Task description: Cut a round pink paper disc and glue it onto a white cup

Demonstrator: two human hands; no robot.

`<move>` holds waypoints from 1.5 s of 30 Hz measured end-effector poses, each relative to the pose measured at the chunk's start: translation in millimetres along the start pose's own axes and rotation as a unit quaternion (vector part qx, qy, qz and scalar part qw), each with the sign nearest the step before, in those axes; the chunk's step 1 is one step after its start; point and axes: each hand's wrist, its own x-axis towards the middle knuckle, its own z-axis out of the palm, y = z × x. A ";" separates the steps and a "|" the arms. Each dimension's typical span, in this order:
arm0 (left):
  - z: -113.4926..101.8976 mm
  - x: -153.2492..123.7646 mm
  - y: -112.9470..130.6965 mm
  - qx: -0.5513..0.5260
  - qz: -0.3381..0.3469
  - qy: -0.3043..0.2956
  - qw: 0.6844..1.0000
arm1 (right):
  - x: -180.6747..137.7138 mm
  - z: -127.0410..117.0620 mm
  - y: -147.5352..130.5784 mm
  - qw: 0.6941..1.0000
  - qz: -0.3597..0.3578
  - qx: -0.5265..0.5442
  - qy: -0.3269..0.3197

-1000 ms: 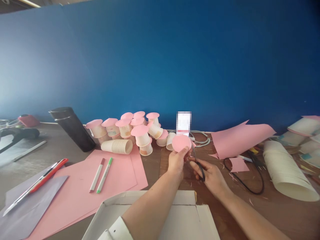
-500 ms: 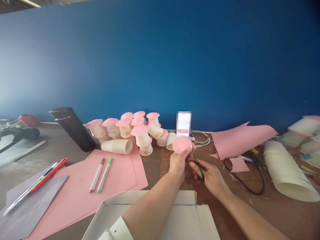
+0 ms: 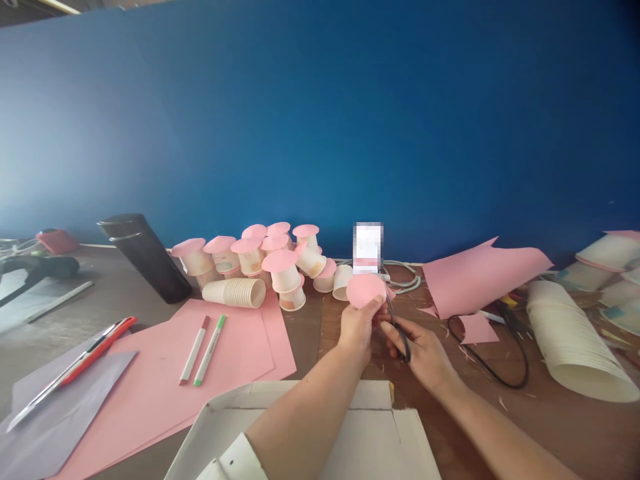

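My left hand (image 3: 357, 330) pinches a round piece of pink paper (image 3: 365, 291) between thumb and fingers, holding it up above the brown table. Closed round the black handles of a pair of scissors (image 3: 401, 341) is my right hand (image 3: 424, 350). The scissor blades point up along the right edge of the pink disc, where a small strip of paper sticks out. Part of the blades is hidden behind the paper and my left fingers. Behind my hands, a white paper cup (image 3: 343, 283) lies on its side.
Paper cups topped with pink discs (image 3: 281, 263) stand along the blue wall, beside a black bottle (image 3: 150, 260). Pink sheets (image 3: 150, 373), two markers (image 3: 210, 350) and a red utility knife (image 3: 80, 367) lie left. At right are cut pink paper (image 3: 485, 277) and stacked cups (image 3: 575, 340).
Both hands, with the paper disc and scissors, have shifted very slightly to the right. The grips look the same, and the things around them stay put.
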 end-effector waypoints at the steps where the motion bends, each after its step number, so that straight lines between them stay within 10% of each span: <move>1: -0.2 0.5 -0.5 0.002 0.002 -0.002 1.000 | 0.1 -0.1 0.7 1.000 -0.001 0.002 0.001; 45: -1.7 2.0 2.4 -0.013 0.005 0.015 1.000 | -0.3 0.0 -0.5 1.000 0.007 0.002 0.022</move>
